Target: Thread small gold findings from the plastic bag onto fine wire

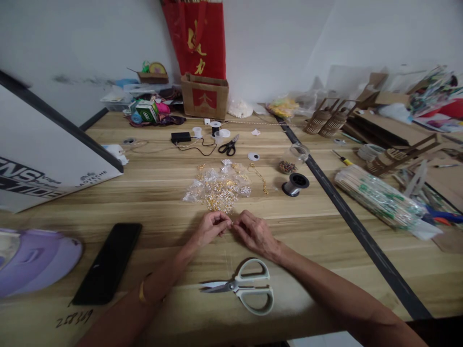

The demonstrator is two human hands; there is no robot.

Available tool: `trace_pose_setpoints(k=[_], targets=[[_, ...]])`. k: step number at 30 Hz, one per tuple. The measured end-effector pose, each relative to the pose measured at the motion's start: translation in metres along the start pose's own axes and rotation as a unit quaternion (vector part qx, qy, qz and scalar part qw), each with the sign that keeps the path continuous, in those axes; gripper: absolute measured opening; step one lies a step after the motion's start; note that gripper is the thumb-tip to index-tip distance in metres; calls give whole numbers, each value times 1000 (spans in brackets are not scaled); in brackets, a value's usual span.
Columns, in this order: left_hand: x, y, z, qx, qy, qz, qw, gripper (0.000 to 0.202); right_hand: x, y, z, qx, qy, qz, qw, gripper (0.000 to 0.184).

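My left hand [211, 227] and my right hand [255, 233] meet fingertip to fingertip on the wooden table [155, 193], both pinched on something tiny I cannot make out. Just beyond them lies a pile of small gold and silver beads and findings in clear bags [219, 187]. White-handled scissors [244, 286] lie shut on the table between my forearms, close to me. A spool of thin wire [295, 183] stands to the right of the pile, with a small heap of dark beads [287, 166] behind it.
A black phone [108, 262] lies at my left, a purple object [34, 260] at the left edge. A white board [47, 154] leans at the left. Black scissors [229, 145], a red bag [198, 38], a cardboard box [204, 96], a bundle of sticks [379, 197] and wooden pieces fill the back and right.
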State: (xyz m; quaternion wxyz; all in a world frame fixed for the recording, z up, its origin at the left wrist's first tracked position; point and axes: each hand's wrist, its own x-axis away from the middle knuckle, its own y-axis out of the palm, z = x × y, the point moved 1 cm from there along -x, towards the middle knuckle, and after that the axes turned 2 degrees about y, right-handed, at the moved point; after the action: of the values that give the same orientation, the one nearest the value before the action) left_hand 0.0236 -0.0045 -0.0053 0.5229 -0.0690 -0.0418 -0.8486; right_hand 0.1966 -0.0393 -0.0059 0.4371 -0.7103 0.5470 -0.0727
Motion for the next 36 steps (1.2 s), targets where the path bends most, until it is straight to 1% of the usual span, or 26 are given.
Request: trace_pose_setpoints(k=[7, 11, 15, 22, 31, 36], targets=[[1, 2, -3, -55, 34, -15, 998, 25, -1, -4, -3, -1, 3, -8, 1000, 9], [1, 3, -5, -92, 59, -27, 994, 20, -1, -4, -2, 15, 7, -18, 1000, 8], [2, 5, -5, -107, 69, -31, 991, 17, 0, -2, 0, 36, 11, -25, 999, 10], [2, 4, -3, -117, 70, -35, 990, 15, 1, -2, -1, 40, 12, -31, 999, 10], [3, 3, 1, -80, 41, -16, 996, 19, -2, -3, 0, -27, 35, -5, 999, 9], [3, 3, 1, -83, 40, -17, 996, 19, -1, -2, 1, -40, 35, -8, 999, 9]])
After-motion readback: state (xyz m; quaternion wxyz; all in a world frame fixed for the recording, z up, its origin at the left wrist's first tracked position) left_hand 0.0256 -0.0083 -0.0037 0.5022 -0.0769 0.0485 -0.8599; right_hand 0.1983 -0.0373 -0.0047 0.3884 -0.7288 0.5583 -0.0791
